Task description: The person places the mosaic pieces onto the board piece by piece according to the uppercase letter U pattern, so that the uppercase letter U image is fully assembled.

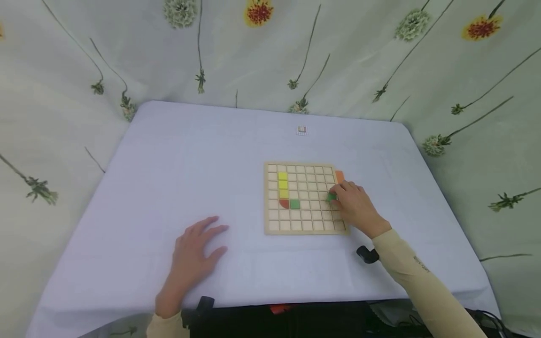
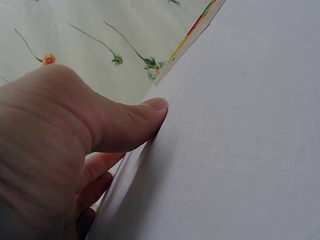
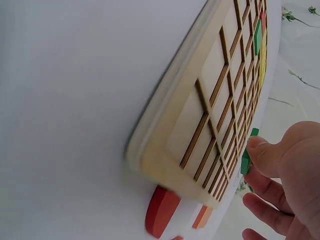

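A wooden grid board (image 1: pixel 304 232) lies on the white-covered table. Three yellow square tiles (image 1: pixel 282 184) form a column in its cells, with a red rounded tile (image 1: pixel 283 204) below them and a green square tile (image 1: pixel 294 204) beside the red one. Over the board's right side, my right hand (image 1: pixel 357 206) pinches another green tile (image 3: pixel 246 162) between thumb and finger; the right wrist view shows it tilted on edge. My left hand (image 1: pixel 192 256) rests on the cloth left of the board, fingers spread and holding nothing. Its thumb (image 2: pixel 132 122) shows in the left wrist view.
An orange piece (image 1: pixel 340 176) sits by the board's right edge, partly behind my right hand. Beside the board, a red piece (image 3: pixel 162 210) shows in the right wrist view. A small printed card (image 1: pixel 302 130) lies at the table's back. Flowered cloth (image 1: pixel 253 61) hangs behind.
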Action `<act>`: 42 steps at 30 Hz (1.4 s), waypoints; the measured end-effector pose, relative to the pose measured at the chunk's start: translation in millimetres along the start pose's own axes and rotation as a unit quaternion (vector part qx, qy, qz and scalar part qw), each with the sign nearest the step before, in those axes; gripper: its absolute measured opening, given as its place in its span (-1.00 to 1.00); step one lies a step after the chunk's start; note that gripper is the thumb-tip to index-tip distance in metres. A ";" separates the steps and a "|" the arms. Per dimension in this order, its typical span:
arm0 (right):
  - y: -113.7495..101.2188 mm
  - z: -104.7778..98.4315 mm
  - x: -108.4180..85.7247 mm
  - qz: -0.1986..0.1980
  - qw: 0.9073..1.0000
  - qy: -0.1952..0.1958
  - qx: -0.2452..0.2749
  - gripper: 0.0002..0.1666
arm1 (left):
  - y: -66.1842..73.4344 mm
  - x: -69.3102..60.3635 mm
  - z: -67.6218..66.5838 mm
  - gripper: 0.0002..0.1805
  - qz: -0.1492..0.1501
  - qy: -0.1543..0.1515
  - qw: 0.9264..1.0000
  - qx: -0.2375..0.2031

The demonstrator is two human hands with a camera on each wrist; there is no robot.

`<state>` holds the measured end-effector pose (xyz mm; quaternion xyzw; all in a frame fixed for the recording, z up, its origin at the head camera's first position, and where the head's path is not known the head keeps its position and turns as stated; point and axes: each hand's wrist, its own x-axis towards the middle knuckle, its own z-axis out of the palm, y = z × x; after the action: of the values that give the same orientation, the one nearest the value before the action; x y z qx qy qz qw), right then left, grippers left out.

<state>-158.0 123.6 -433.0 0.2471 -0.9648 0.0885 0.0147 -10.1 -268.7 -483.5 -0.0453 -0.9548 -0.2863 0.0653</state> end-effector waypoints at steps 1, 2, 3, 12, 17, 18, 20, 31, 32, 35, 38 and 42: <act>-5.0 0.3 2.4 -0.007 1.000 0.001 0.000 -0.72 | -0.1 0.0 -0.2 -0.50 -0.001 0.000 1.000 -0.001; -9.7 1.0 5.0 -0.014 1.000 0.003 0.000 -0.73 | -0.2 -0.2 -0.3 -0.50 -0.001 0.002 1.000 -0.001; -14.2 2.1 7.7 -0.020 1.000 0.002 0.001 -0.72 | -0.5 -0.4 -0.2 -0.50 0.000 0.004 1.000 -0.001; -42.9 16.8 22.8 -0.064 0.998 -0.020 0.018 -0.71 | -0.7 -1.9 0.0 -0.51 0.013 0.021 1.000 0.002; -47.0 19.5 20.8 -0.067 0.997 -0.023 0.015 -0.71 | 1.9 -2.2 0.2 -0.50 0.011 0.017 1.000 0.001; -47.3 19.4 20.5 -0.067 0.997 -0.022 0.014 -0.71 | 2.3 -2.2 0.1 -0.50 0.010 0.014 1.000 0.001; -47.3 19.5 20.4 -0.068 0.997 -0.022 0.012 -0.70 | 3.1 -2.1 -0.5 -0.50 0.009 0.012 1.000 0.000; -46.0 20.3 17.0 -0.087 0.996 -0.008 0.024 -0.74 | 3.7 -1.9 -1.8 -0.49 0.006 0.004 1.000 0.014; -44.1 19.5 15.5 -0.086 0.996 -0.009 0.026 -0.74 | 3.7 -2.0 -1.1 -0.49 0.004 0.001 1.000 0.015; -34.7 15.5 9.6 -0.072 0.997 -0.009 0.032 -0.72 | 3.3 -2.4 -0.4 -0.49 0.000 -0.004 1.000 0.019; -19.7 9.1 -0.9 -0.042 0.999 0.001 0.032 -0.70 | 3.2 -1.8 -1.1 -0.49 0.004 0.000 1.000 0.017; 2.4 1.9 -21.5 -0.004 0.999 0.013 0.032 -0.73 | 3.6 0.7 -1.0 -0.49 0.018 0.007 1.000 0.021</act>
<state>-140.2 135.6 -436.8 0.2504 -0.9601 0.1228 0.0200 -10.3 -266.3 -480.6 -0.0592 -0.9591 -0.2655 0.0786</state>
